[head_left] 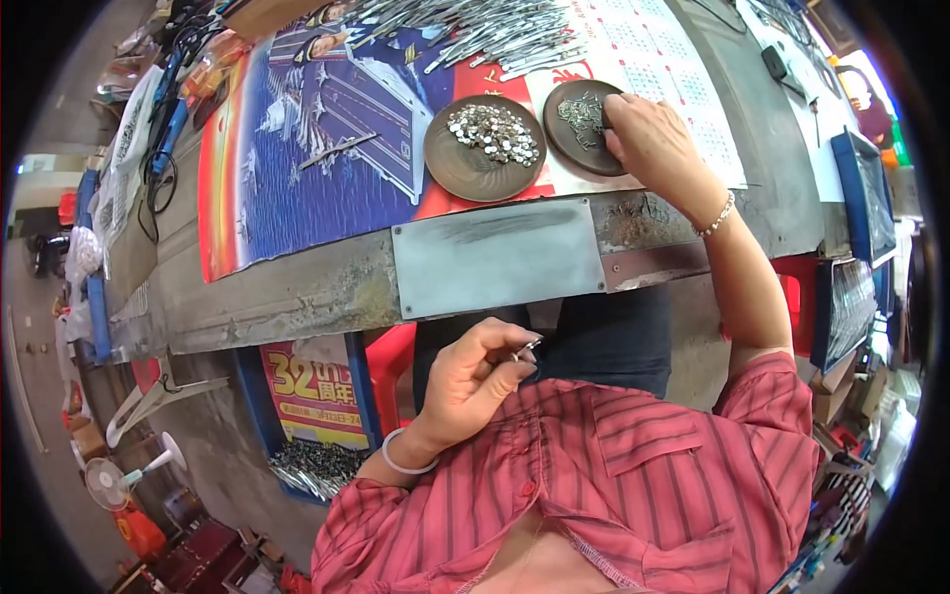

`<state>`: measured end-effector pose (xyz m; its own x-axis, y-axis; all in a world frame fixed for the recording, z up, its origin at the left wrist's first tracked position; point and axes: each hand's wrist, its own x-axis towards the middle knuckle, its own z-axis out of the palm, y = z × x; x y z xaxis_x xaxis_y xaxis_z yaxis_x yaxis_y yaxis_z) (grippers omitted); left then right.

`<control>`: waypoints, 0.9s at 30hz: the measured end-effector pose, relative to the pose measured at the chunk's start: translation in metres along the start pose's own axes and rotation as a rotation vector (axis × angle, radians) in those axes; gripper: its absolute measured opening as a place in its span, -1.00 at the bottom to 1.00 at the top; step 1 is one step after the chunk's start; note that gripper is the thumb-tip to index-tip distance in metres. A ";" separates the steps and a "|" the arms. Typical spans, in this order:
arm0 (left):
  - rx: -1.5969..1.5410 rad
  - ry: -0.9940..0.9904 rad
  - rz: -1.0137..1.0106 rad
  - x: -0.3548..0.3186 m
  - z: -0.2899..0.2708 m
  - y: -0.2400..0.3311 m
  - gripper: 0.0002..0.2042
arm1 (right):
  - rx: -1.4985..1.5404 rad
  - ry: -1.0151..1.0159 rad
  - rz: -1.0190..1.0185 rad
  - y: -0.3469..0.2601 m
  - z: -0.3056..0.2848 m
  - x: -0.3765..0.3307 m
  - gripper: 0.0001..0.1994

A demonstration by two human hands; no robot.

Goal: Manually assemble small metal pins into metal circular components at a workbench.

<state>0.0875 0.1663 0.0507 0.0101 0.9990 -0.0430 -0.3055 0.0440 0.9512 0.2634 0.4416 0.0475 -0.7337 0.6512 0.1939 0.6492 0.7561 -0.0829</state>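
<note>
My left hand [473,381] is held in front of my shirt, below the table edge. Its thumb and fingers pinch a small shiny metal piece [524,351], mostly covered by the fingertips. My right hand [648,141] reaches over a brown round dish [562,147] of thin, short metal pins [584,117]. Its fingers are drawn together at the dish's right side, and whatever they may hold is hidden. Left of this dish stands a second brown dish [450,166] heaped with small round silvery discs [495,134].
Long flat metal strips [505,35] lie in a pile at the table's far side. A single strip [338,150] rests on the blue poster [297,213]. A grey metal plate [500,262] is fixed at the front edge. Below left, a blue-framed tray [368,386] holds dark metal parts.
</note>
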 end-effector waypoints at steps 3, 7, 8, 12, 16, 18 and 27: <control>-0.010 0.001 -0.031 0.001 0.004 -0.002 -0.75 | 0.064 -0.011 -0.027 0.005 0.002 0.002 -0.84; 0.022 0.089 -0.068 0.004 0.005 -0.002 -0.77 | 0.222 0.017 0.017 0.004 -0.008 0.005 -0.86; 0.014 0.101 -0.067 0.004 0.003 -0.005 -0.78 | 0.268 0.007 0.046 0.005 -0.010 0.006 -0.86; -0.021 0.128 -0.059 0.010 0.002 -0.009 -0.80 | 0.433 0.018 0.106 0.008 -0.018 0.008 -0.86; -0.021 0.098 -0.049 0.017 0.001 -0.008 -0.80 | 0.630 0.060 0.099 0.016 -0.016 0.007 -0.85; 0.006 0.099 -0.053 0.021 0.002 -0.005 -0.81 | 0.749 0.058 0.109 0.023 -0.011 0.006 -0.83; 0.140 0.152 0.015 0.029 0.006 0.001 -0.83 | 1.144 -0.042 0.091 0.005 -0.018 0.001 -0.87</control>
<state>0.0931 0.1953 0.0524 -0.1408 0.9880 -0.0638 -0.1692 0.0395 0.9848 0.2696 0.4450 0.0648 -0.7133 0.6921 0.1107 0.1537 0.3086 -0.9387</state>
